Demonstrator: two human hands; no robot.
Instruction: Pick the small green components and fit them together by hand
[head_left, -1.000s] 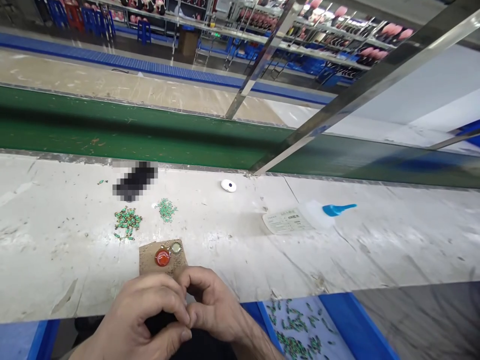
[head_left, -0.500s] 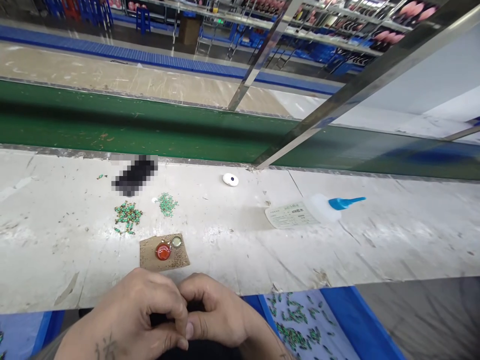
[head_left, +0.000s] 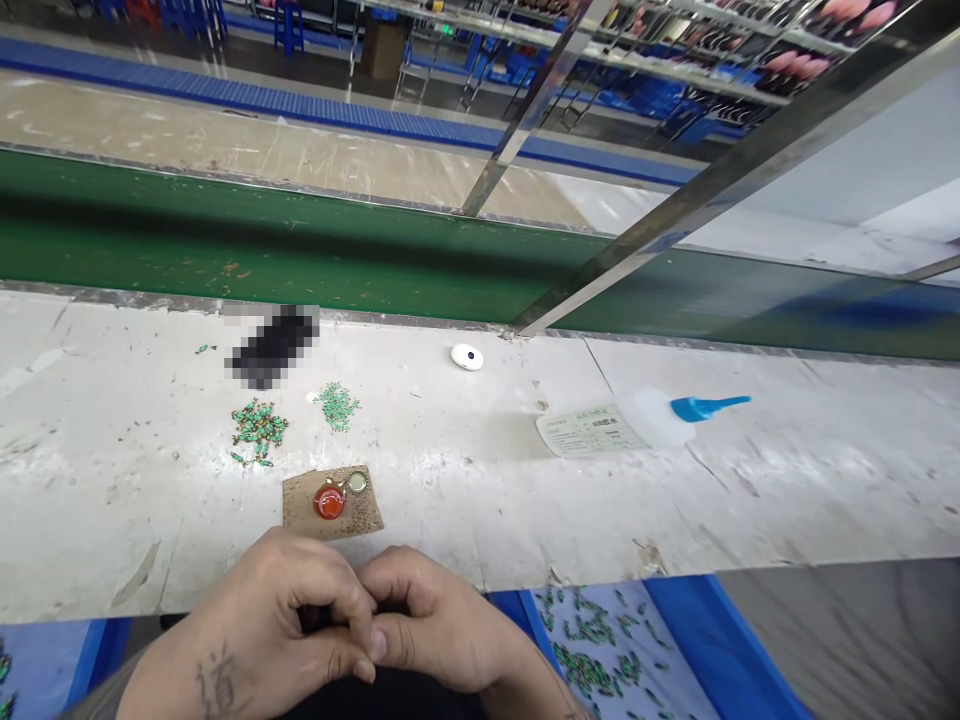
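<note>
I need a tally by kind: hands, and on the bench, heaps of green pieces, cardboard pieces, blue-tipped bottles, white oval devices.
Left hand and right hand: 2
Heaps of green pieces: 2
Cardboard piece: 1
Blue-tipped bottle: 1
White oval device: 1
Total: 7

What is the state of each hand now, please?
Left hand: closed in a pinch; anything held cannot be told.
Right hand: also closed; anything held cannot be told.

One head-worn camera looks forward and down over the bench (head_left: 450,480), hands (head_left: 270,625) close at seven o'clock, shelves (head_left: 667,70) far off at one.
</note>
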